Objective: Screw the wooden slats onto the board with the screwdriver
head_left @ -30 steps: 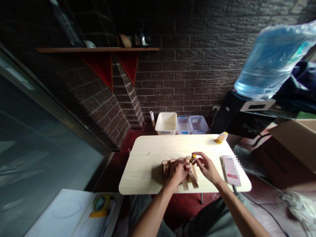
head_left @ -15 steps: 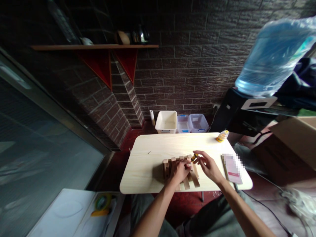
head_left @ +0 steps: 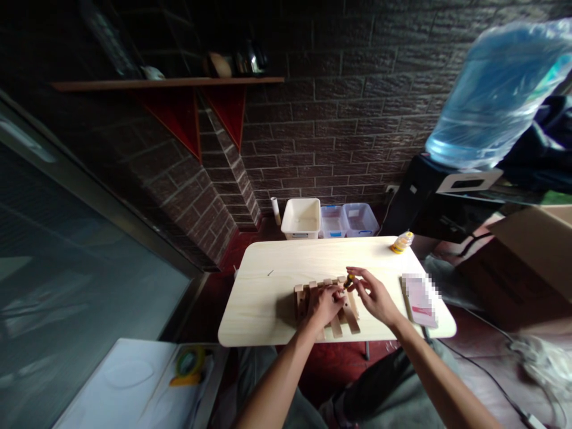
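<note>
A small wooden slatted piece (head_left: 351,320) lies on the pale table, its slats side by side with small dark holes in some. My left hand (head_left: 327,305) rests on its slats, fingers curled together near the far right end; whatever they pinch is too small to make out. In my right hand (head_left: 375,300) is a short yellow-and-black screwdriver (head_left: 349,281), held by the handle between thumb and fingers. Tilted, the screwdriver points down toward my left fingertips, and its tip is hidden there.
On the table (head_left: 254,310) are a thin dark stick-like item (head_left: 270,273), a yellow-and-clear container (head_left: 402,242) at the far right corner and a pink-and-white flat item (head_left: 420,301) at right. A cream bin (head_left: 301,218) and clear bins (head_left: 360,219) stand beyond the far edge.
The screwdriver stands a little more upright, and my right fingers have shifted slightly around its handle. My left hand stays on the slats. The whole view has moved slightly.
</note>
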### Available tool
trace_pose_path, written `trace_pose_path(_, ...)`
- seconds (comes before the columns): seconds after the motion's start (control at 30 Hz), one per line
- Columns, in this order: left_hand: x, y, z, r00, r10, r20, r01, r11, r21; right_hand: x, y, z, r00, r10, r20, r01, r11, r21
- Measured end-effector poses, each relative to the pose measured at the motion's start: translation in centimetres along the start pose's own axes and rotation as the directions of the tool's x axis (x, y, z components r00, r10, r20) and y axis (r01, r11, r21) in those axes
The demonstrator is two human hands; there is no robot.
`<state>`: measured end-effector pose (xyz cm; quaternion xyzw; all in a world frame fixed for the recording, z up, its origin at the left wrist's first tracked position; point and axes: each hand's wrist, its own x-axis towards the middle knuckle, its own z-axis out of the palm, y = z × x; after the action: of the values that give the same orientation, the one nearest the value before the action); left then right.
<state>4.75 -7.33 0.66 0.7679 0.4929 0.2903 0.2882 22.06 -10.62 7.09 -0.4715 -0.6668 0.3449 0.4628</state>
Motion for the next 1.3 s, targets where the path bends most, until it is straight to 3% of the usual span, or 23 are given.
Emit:
trace_pose_path(0.2, -0.1, 0.2, -0.2, 1.000, 0.010, 0.024, -0.011, 1.000, 0.016, 0.7, -0.6, -1.0, 0.997, -0.003, 0.081, 0.008, 0.998, -0.060)
trace_pose_path(0.6, -0.1, 0.1, -0.1, 0.999, -0.006, 0.033, 0.006, 1.000, 0.002, 0.6, 0.4, -0.4, 0.999, -0.013, -0.031, 0.012, 0.999, -0.033)
trace_pose_path(0.87, -0.2, 1.1, -1.0, 1.000, 0.012, 0.005, -0.012, 0.999, 0.050, 0.7, 0.4, -1.0, 1.000, -0.011, -0.003, 0.011, 0.999, -0.042)
trace_pose_path(1.1, -0.2, 0.4, -0.6, 1.000, 0.020, 0.000, -0.020, 0.999, 0.039, 1.1, -0.4, -1.9, 0.997, -0.028, 0.074, 0.032, 0.998, -0.049)
trace_pose_path(1.3, -0.2, 0.3, -0.5, 0.999, 0.005, 0.032, -0.006, 1.000, 0.022, 1.0, 0.0, -1.9, 1.000, 0.003, 0.020, -0.002, 0.999, -0.049)
